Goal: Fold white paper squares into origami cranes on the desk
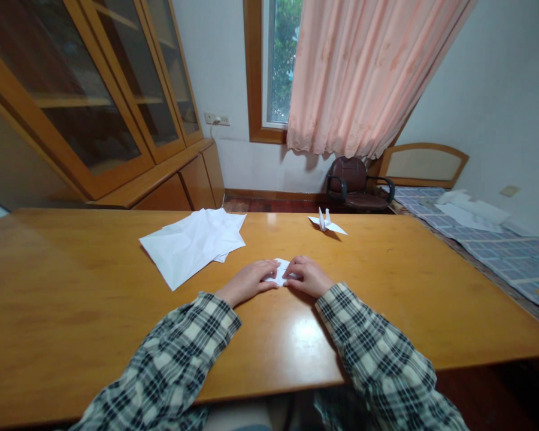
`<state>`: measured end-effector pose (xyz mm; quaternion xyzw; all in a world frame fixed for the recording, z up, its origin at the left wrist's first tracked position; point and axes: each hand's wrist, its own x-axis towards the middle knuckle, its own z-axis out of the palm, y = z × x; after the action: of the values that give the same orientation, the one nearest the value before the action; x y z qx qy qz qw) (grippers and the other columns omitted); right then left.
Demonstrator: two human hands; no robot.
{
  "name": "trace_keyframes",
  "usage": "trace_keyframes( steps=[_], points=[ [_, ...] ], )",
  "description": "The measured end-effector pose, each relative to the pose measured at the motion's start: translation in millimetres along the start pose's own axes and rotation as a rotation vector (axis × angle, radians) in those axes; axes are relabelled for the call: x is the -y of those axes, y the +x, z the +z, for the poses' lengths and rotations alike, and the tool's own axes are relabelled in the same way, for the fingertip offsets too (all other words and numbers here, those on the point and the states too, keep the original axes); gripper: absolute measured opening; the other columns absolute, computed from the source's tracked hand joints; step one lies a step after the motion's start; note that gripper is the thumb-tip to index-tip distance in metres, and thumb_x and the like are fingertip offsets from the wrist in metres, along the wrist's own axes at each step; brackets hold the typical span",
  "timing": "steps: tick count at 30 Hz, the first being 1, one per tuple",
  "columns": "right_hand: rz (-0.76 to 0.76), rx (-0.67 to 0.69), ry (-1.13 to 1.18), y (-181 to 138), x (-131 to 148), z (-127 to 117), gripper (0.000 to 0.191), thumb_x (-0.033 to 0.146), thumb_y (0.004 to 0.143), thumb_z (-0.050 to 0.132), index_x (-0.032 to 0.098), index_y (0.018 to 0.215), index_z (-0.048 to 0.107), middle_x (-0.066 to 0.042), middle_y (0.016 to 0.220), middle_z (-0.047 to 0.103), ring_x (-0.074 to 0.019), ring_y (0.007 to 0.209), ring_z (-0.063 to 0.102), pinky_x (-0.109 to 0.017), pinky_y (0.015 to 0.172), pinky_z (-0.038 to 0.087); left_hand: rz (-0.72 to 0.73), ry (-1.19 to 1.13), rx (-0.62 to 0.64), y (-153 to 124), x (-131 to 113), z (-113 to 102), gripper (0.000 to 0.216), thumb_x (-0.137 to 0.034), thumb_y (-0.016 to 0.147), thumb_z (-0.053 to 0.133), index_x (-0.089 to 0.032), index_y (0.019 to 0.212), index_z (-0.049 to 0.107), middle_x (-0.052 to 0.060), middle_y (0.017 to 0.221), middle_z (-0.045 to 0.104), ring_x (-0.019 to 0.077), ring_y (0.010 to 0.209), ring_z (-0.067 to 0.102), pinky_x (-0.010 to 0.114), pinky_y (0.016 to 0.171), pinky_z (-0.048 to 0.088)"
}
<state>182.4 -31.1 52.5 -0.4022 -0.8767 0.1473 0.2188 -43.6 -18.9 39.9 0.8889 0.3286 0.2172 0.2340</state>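
A small folded piece of white paper [279, 273] lies on the wooden table between my two hands. My left hand [254, 278] grips its left side, with the fingers on top and the thumb at the near edge. On the opposite side, my right hand [306, 276] holds the paper with bent fingers. Both hands partly cover it, so its full folded shape is hidden. Beyond my right hand stands a white paper crane [327, 224] with its wings spread. Several creased white sheets [188, 242] lie in an overlapping pile beyond my left hand.
The wooden table [94, 323] spans the view, its near edge just in front of my body. A glass-door cabinet [130, 161] stands at the left. Past the table's far side are a brown armchair [353, 179] and a bed [485, 239] at the right.
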Motion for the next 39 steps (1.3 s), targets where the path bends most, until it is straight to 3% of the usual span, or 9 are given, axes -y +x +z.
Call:
trace_keyframes(
  steps=[7,13,21,39],
  points=[
    [0.002,0.0,0.017,0,0,-1,0.018,0.024,0.072,0.074,0.02,0.089,0.072,-0.005,0.088,0.062,-0.0182,0.085,0.055,-0.031,0.079,0.043,0.001,0.017,-0.002,1,-1,-2,0.029,-0.04,0.083,0.06,-0.02,0.103,0.062,0.01,0.123,0.06,0.0245,0.116,0.052,0.039,0.1,0.039],
    [0.01,-0.002,0.04,0,0,0,0.014,0.024,0.074,0.072,0.021,0.087,0.072,-0.005,0.087,0.061,-0.0181,0.085,0.055,-0.031,0.079,0.042,0.028,0.104,-0.019,1,-9,-9,0.03,-0.046,0.087,0.051,-0.021,0.098,0.063,0.007,0.103,0.066,0.0213,0.096,0.058,0.034,0.085,0.044],
    [0.048,-0.032,0.054,0,-2,3,0.006,0.024,0.077,0.069,0.02,0.081,0.071,-0.004,0.086,0.061,-0.0173,0.084,0.055,-0.031,0.078,0.042,0.038,0.158,-0.01,0,-11,-11,0.034,-0.045,0.092,0.04,-0.022,0.092,0.066,0.006,0.095,0.067,0.0207,0.093,0.057,0.033,0.083,0.042],
    [0.173,-0.102,-0.103,0,0,14,0.017,0.032,0.085,0.061,0.018,0.076,0.064,-0.003,0.079,0.058,-0.0167,0.079,0.048,-0.03,0.072,0.034,-0.061,0.145,-0.15,4,-9,2,0.018,-0.031,0.087,0.051,-0.018,0.076,0.057,0.004,0.081,0.056,0.0186,0.082,0.05,0.031,0.073,0.041]
  ],
)
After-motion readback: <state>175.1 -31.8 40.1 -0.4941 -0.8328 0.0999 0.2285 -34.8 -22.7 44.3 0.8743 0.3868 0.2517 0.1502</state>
